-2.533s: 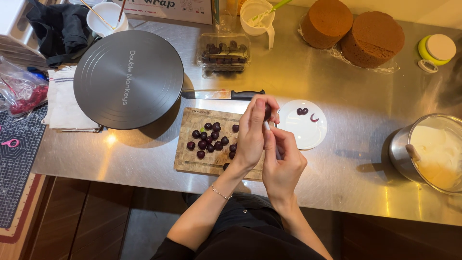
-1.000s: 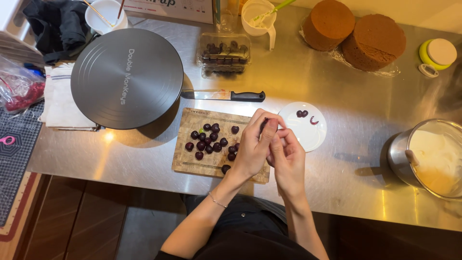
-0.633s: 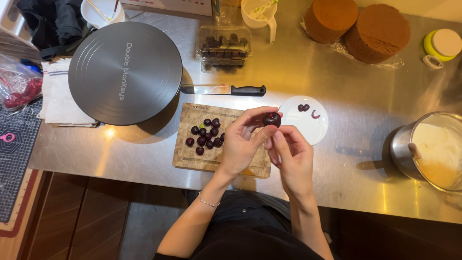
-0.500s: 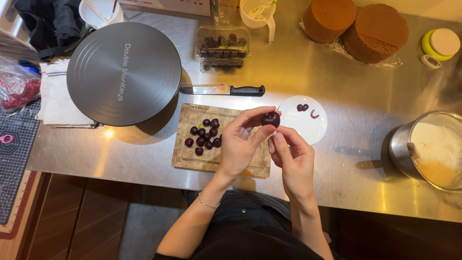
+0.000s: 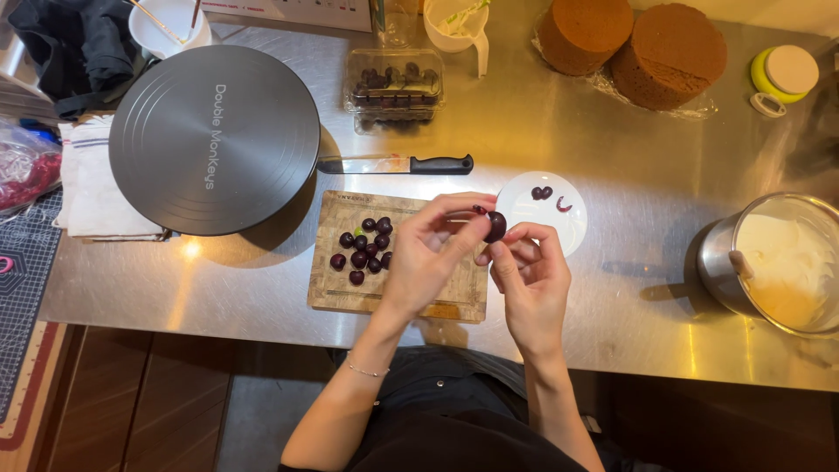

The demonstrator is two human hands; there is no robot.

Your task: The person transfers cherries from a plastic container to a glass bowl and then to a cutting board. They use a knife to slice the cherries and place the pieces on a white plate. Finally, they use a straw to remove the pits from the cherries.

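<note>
left hand (image 5: 426,253): your fingers are pinched together on a dark cherry (image 5: 495,226), held up off the wooden cutting board (image 5: 398,293) so both hands can get at it.
right hand (image 5: 530,275): just beside your left, fingertips closed against the underside of the same cherry; thumb steadies it.
cherry pile (image 5: 364,249): on the board, just left of your left hand, within easy reach.
small white plate (image 5: 568,229): just beyond your right hand, holding a cherry piece (image 5: 542,192) and a curved red scrap (image 5: 563,205), parked close for drop-off.
knife (image 5: 398,164): flat on the steel counter beyond your left hand, untouched.
hard to tell: whether the cherry is split or whole; your fingers cover most of it.
cut off: metal bowl of cream (image 5: 780,262), well right of your right hand, runs off frame.
</note>
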